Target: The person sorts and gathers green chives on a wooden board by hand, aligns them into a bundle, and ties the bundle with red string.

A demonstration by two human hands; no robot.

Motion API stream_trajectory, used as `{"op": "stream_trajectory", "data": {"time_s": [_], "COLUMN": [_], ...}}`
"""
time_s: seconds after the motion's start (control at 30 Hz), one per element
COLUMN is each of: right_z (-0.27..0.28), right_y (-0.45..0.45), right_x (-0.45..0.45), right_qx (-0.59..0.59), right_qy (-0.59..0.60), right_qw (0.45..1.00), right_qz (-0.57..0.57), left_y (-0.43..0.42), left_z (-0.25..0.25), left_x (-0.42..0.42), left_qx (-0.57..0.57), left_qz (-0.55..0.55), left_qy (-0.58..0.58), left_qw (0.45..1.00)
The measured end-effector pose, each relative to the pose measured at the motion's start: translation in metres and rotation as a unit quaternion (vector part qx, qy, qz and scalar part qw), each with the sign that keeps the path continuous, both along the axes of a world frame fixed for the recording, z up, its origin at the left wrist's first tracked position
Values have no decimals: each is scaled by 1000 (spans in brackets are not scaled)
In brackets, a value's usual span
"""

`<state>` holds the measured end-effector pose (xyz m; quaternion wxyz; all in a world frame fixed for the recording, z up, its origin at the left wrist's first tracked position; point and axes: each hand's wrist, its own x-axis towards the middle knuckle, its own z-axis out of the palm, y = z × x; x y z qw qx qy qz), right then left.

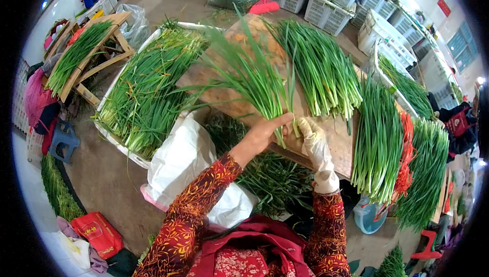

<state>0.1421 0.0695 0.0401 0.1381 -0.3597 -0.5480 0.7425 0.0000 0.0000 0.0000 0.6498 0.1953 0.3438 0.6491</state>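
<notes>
My bare left hand (261,133) is closed round the lower stems of a bunch of Chinese chives (262,93), whose green tips fan out forward and to the left, slightly blurred. Beside it, my right hand (313,139) wears a pale glove and pinches a thin chive stalk (293,91) near its base. Both hands are over the front part of a worn wooden board (328,137). A neat pile of chives (326,76) lies on the board's right side, white ends towards me.
Left of the board stands a white crate (122,147) heaped with untrimmed chives. A white sack (183,149) and loose leaves (272,177) lie below. Bundled chives (378,144), red ties (406,149) and a blue bucket (369,218) are at right. Stacked crates (331,12) stand behind.
</notes>
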Motion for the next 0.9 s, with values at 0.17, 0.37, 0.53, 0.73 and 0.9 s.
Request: {"op": "stream_trajectory", "data": {"time_s": [0.17,0.37,0.53,0.73,0.9], "right_z": [-15,9,18,20,9], "right_y": [5,-9,-17,18,72], "right_x": [-22,-20,24,18,12], "right_qx": [332,168,125,515,644], "right_qy": [51,155,-10,-131,-373], "right_qw": [935,953,984,846,666], "right_qz": [-117,-200,129,-39,-51], "left_y": [-3,-2,-2,3,2], "left_z": [1,-6,2,13,18], "left_x": [4,4,-30,-41,-26], "left_qx": [-18,32,26,122,73], "left_qz": [29,83,167,168,127], "left_qy": [106,168,102,34,-43], "left_qw": [994,982,980,978,988]}}
